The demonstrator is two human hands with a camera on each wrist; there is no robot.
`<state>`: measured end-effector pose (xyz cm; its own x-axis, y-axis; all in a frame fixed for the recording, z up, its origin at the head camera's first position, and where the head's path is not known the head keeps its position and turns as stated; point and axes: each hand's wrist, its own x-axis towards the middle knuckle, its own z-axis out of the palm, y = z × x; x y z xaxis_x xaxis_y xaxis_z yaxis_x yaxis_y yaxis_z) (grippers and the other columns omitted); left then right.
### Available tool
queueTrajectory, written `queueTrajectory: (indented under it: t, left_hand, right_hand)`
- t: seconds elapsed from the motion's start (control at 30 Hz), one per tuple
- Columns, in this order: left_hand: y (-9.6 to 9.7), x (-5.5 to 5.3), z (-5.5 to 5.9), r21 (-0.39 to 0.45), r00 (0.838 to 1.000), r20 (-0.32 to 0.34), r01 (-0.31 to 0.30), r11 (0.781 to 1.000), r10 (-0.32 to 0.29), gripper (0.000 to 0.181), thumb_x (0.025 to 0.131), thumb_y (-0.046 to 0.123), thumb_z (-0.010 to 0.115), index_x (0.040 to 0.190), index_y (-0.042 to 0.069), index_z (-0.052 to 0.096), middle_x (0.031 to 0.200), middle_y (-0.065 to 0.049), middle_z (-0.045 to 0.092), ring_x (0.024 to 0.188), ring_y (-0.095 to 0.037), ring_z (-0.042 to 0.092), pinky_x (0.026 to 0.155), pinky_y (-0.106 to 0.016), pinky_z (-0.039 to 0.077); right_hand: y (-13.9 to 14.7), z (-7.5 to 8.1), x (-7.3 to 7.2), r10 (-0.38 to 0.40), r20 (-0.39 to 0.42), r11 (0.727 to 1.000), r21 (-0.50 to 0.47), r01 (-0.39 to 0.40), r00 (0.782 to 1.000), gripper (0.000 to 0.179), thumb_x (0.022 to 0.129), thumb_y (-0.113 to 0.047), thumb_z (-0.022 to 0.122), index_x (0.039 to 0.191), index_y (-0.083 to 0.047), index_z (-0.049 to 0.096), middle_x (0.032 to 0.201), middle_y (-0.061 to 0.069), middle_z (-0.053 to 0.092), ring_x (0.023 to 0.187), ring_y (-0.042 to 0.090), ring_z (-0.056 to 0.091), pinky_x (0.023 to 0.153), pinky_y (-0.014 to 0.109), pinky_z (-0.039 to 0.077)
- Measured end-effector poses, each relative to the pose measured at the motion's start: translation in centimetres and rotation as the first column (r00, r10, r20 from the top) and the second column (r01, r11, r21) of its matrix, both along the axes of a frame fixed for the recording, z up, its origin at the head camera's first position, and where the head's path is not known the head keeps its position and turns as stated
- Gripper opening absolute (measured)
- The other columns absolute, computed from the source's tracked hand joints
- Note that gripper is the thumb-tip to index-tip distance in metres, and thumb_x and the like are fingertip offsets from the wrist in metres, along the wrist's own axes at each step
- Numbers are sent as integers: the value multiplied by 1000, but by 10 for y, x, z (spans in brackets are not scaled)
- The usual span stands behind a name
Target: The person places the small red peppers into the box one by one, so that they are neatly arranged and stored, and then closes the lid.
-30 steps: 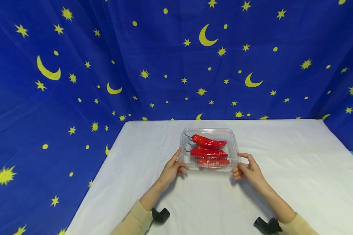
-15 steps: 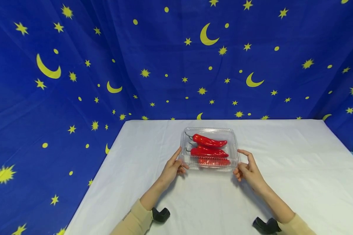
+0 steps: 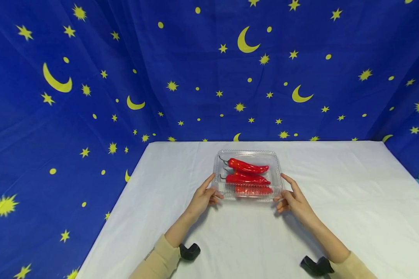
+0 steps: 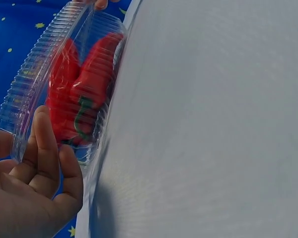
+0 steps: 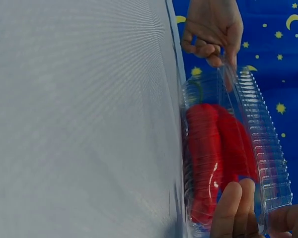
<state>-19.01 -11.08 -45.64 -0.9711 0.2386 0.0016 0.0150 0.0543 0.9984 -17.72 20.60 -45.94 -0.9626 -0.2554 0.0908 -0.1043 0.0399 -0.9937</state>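
Note:
A clear plastic clamshell box (image 3: 246, 152) sits on the white cloth with several red chili peppers (image 3: 248, 178) inside, their green stems towards the left. My left hand (image 3: 199, 201) grips its near left corner, index finger stretched along the side. At the near right corner my right hand (image 3: 298, 201) holds the box likewise. In the left wrist view, the thumb and fingers of the left hand (image 4: 44, 178) lie on either side of the ridged rim (image 4: 35, 74). The right wrist view has the right hand's fingers (image 5: 231, 208) by the near wall; that hand is partly cut off.
A white cloth (image 3: 244, 240) covers the table. Behind and to the left hangs a blue curtain (image 3: 195, 69) with yellow stars and moons, close to the table's far edge. Black wrist-worn pieces (image 3: 190, 252) stick out by both beige sleeves (image 3: 160, 259).
The right index finger has slid slightly farther along the box's side, and the other right fingers have shifted at the near corner. The box and left hand stay almost in place.

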Motion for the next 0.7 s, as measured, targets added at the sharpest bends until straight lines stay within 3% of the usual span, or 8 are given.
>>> queueTrajectory:
  t: [0.23,0.43,0.5,0.57,0.7]
  left_hand:
    - [-3,-2,2,-29,1000,-14,2,1000,-3,52,104,19,38,152,12,19,93,-24,65,82,-44,61,76,-45,52]
    - [-16,-6,9,-167,997,-33,-75,983,70,52,104,27,38,151,14,21,99,-21,63,77,-33,64,71,-42,52]
    - [-24,-9,15,-238,994,-54,-106,965,96,54,103,33,37,152,15,20,109,-19,61,84,-30,64,73,-42,52]
    - [-33,-13,25,-301,989,-92,-139,944,116,57,103,39,36,152,16,19,121,-18,56,94,-32,62,79,-44,50]
    - [-45,-22,51,-401,969,-214,-200,894,121,61,102,44,34,153,16,16,139,-19,42,119,-37,48,96,-53,37]
  right_hand:
    - [2,5,1,-4,30,1000,27,3,1000,59,103,-11,35,152,-11,3,89,30,61,60,20,62,58,37,54]
    - [18,13,-1,-79,25,983,167,74,997,61,104,-26,37,152,-11,2,92,26,61,63,25,64,59,36,54]
    - [27,18,-4,-131,-11,965,229,130,991,62,104,-28,36,152,-9,2,96,26,60,68,27,65,61,35,54]
    - [36,22,-9,-218,-84,923,307,234,972,62,103,-33,36,151,-6,7,101,23,59,73,23,65,61,32,54]
    - [48,45,-17,-322,-212,838,389,382,923,66,102,-39,34,149,1,11,123,31,45,98,38,59,77,44,51]
